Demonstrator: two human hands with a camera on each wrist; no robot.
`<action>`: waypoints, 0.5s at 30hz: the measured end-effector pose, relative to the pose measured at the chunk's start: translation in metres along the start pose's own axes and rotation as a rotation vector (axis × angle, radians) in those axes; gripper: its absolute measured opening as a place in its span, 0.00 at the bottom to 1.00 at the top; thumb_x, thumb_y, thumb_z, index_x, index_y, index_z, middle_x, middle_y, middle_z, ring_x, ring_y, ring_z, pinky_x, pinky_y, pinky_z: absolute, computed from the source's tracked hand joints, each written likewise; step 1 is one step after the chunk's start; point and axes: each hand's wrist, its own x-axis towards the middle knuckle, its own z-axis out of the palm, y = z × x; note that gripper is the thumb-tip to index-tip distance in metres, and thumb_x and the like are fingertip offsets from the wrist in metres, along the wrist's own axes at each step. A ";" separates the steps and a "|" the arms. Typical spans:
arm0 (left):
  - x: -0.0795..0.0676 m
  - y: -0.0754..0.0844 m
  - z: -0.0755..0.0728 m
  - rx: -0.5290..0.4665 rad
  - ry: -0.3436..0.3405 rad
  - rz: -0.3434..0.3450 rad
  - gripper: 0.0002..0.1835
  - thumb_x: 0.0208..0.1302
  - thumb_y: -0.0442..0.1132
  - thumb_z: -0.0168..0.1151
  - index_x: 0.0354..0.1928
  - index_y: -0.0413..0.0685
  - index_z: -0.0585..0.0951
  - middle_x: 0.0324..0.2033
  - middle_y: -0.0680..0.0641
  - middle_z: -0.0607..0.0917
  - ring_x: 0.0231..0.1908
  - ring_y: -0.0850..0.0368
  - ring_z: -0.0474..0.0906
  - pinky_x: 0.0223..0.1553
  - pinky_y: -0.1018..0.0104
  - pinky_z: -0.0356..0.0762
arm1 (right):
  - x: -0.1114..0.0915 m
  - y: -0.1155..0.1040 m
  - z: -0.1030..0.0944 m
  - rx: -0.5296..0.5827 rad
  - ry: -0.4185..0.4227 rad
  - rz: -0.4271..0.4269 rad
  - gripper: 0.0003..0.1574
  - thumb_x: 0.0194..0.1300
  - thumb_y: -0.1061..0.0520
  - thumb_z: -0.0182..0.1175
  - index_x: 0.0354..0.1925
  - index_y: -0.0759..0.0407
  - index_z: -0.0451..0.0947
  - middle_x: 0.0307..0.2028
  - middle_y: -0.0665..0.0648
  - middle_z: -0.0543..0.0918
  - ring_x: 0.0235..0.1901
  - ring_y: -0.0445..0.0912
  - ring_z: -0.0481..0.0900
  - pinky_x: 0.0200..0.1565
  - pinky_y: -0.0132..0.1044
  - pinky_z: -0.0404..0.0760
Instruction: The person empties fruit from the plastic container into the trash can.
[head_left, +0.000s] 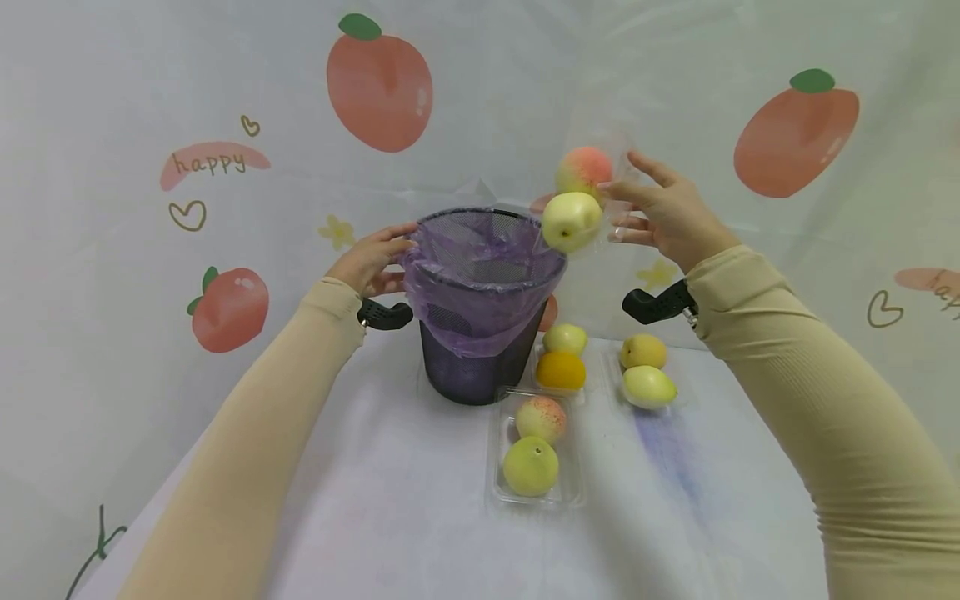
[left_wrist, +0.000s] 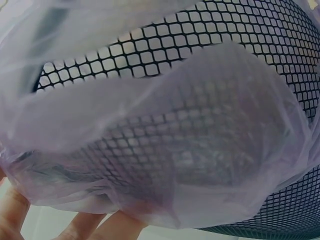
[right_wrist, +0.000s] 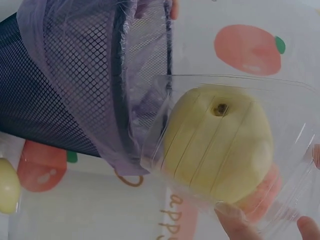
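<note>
A black mesh trash can (head_left: 480, 379) stands on the table with a thin purple bag (head_left: 480, 312) folded over its rim. My left hand (head_left: 371, 260) grips the can's left rim through the bag; in the left wrist view the bag (left_wrist: 210, 165) covers some fingertips. My right hand (head_left: 667, 212), raised right of the can, holds a clear plastic box (right_wrist: 295, 115) tilted beside the opening. Inside it are a pale yellow-green apple (head_left: 572, 222) and a pink peach (head_left: 585, 170). The right wrist view has the apple (right_wrist: 220, 145) large, with the peach (right_wrist: 262, 195) partly hidden behind it.
Near the can's base, one clear box (head_left: 573, 487) holds a speckled peach (head_left: 541, 419) and a green round fruit (head_left: 531, 467). Behind it lie an orange (head_left: 561, 370) and a yellow-green fruit (head_left: 566, 338). Farther right sit a brownish-yellow pear (head_left: 643, 352) and a pale yellow fruit (head_left: 649, 387).
</note>
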 end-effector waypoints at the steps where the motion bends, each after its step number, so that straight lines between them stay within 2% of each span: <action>1: 0.000 0.000 0.000 -0.001 -0.002 0.001 0.27 0.74 0.40 0.50 0.72 0.65 0.64 0.45 0.51 0.70 0.30 0.60 0.77 0.30 0.69 0.82 | 0.000 0.000 0.001 0.000 0.000 -0.002 0.51 0.60 0.56 0.68 0.71 0.25 0.54 0.76 0.54 0.42 0.72 0.60 0.53 0.33 0.32 0.85; 6: 0.000 -0.001 0.000 -0.003 -0.006 0.004 0.27 0.74 0.40 0.50 0.72 0.64 0.64 0.44 0.51 0.70 0.29 0.60 0.77 0.29 0.69 0.82 | 0.000 -0.002 0.005 -0.008 0.011 -0.008 0.53 0.59 0.58 0.69 0.72 0.26 0.54 0.77 0.52 0.41 0.72 0.60 0.51 0.32 0.33 0.85; 12: 0.000 -0.001 0.000 0.022 0.001 0.002 0.26 0.74 0.41 0.50 0.72 0.66 0.64 0.45 0.51 0.70 0.31 0.59 0.77 0.29 0.69 0.82 | 0.001 -0.002 0.010 -0.030 0.038 -0.037 0.52 0.58 0.58 0.70 0.71 0.27 0.57 0.75 0.55 0.50 0.70 0.62 0.56 0.28 0.32 0.84; 15: -0.001 -0.001 0.000 0.029 0.007 -0.001 0.26 0.74 0.42 0.50 0.71 0.66 0.64 0.46 0.52 0.70 0.32 0.59 0.77 0.29 0.70 0.82 | 0.001 -0.002 0.011 -0.059 0.049 -0.056 0.51 0.57 0.57 0.70 0.70 0.27 0.58 0.75 0.55 0.51 0.71 0.61 0.56 0.28 0.31 0.84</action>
